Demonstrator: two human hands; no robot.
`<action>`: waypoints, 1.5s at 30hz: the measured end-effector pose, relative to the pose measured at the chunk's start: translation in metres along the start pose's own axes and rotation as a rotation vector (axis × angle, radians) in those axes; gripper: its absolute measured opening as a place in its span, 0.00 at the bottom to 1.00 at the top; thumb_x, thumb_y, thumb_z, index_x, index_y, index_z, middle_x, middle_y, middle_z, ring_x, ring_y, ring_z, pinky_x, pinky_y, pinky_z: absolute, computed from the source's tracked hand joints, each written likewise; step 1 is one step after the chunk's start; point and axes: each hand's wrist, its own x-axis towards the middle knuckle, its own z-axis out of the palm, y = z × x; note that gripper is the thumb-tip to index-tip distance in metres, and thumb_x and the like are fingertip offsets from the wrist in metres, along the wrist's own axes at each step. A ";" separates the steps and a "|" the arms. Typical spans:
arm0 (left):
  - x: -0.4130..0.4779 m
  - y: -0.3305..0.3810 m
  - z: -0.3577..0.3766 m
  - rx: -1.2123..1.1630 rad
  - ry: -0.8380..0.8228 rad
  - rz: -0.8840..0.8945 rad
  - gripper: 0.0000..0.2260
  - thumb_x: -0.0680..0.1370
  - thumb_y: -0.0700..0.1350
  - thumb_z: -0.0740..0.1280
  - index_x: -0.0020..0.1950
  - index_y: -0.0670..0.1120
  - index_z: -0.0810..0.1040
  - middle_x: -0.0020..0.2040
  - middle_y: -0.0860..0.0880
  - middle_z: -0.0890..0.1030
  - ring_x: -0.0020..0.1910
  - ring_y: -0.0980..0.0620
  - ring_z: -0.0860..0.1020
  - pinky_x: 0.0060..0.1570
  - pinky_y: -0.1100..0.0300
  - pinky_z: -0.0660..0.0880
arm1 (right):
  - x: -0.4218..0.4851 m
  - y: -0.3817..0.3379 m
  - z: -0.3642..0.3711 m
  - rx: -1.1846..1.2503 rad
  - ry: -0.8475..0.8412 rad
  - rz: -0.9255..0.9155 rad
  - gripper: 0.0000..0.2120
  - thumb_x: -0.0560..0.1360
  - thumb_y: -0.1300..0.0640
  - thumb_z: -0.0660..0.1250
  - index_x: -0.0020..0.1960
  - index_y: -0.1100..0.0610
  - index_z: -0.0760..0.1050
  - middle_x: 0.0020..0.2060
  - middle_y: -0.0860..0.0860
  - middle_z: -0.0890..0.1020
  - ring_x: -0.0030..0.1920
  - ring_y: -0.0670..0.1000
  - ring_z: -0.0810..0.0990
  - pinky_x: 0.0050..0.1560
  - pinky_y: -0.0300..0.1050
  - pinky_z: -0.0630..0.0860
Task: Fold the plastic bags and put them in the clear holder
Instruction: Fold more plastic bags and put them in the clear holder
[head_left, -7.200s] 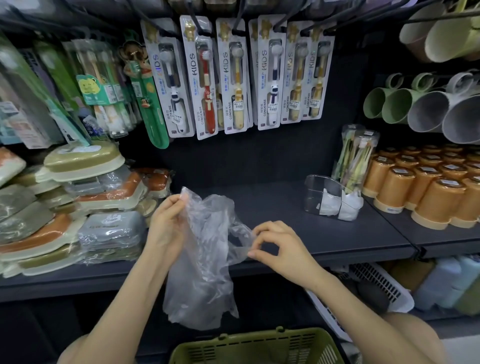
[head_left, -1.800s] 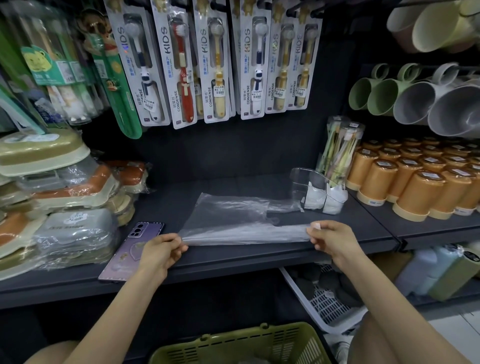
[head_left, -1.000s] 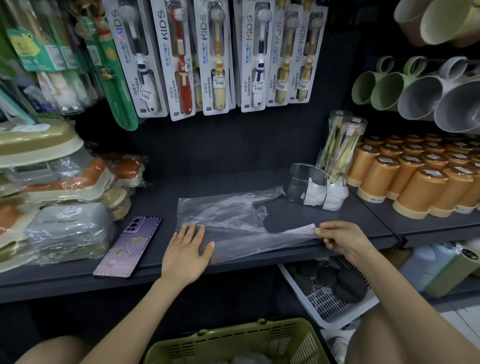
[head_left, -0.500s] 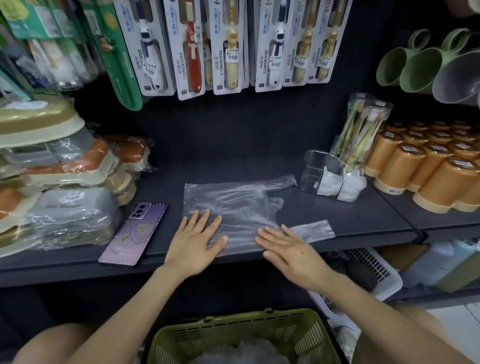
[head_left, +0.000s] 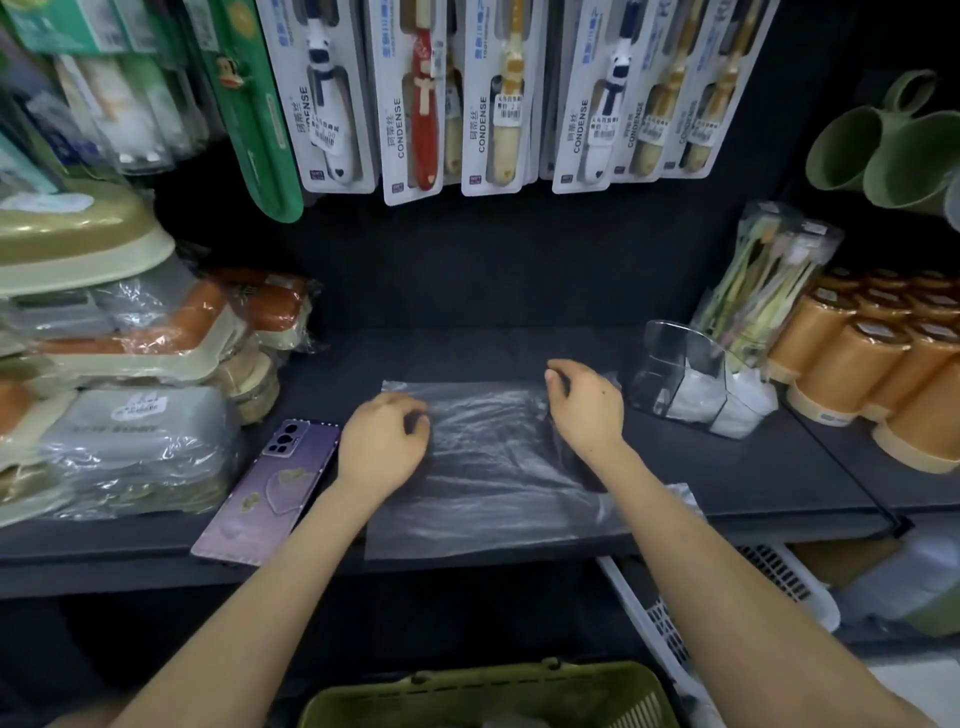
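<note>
The bag (head_left: 493, 467) lies flat on the shelf (head_left: 753, 467) (holder (head_left: 675, 364) just right of it); left hand (head_left: 384, 447) and right hand (head_left: 584, 408) pinch its far part with curled fingers.

A shop: priced toothbrush packs (head_left: 415, 98) hang above the dark shelf (head_left: 467, 353), with wrapped soap boxes (head_left: 135, 436) and stacked cups (head_left: 862, 364) on it.

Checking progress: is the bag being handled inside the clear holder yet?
No, the plastic bag lies flat on the shelf, outside the clear holder.
</note>
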 end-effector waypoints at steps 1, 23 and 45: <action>0.006 -0.001 0.006 0.036 -0.035 0.029 0.16 0.80 0.46 0.62 0.65 0.43 0.77 0.68 0.43 0.75 0.67 0.43 0.71 0.66 0.58 0.63 | 0.009 0.003 0.003 -0.007 -0.008 -0.019 0.14 0.81 0.56 0.60 0.64 0.57 0.77 0.61 0.55 0.80 0.62 0.57 0.76 0.63 0.49 0.68; 0.025 -0.017 0.040 0.380 -0.309 -0.024 0.30 0.79 0.66 0.48 0.79 0.55 0.50 0.80 0.46 0.46 0.78 0.48 0.43 0.75 0.54 0.42 | -0.002 -0.016 0.030 -0.498 -0.395 -0.250 0.48 0.65 0.30 0.19 0.77 0.42 0.53 0.77 0.54 0.57 0.78 0.57 0.50 0.71 0.63 0.33; 0.007 -0.023 0.011 -0.088 0.200 0.154 0.10 0.78 0.41 0.63 0.50 0.41 0.83 0.57 0.42 0.81 0.61 0.41 0.77 0.67 0.52 0.63 | -0.074 0.001 0.005 -0.334 -0.591 -0.247 0.43 0.64 0.30 0.24 0.77 0.39 0.44 0.78 0.47 0.41 0.77 0.50 0.36 0.73 0.58 0.30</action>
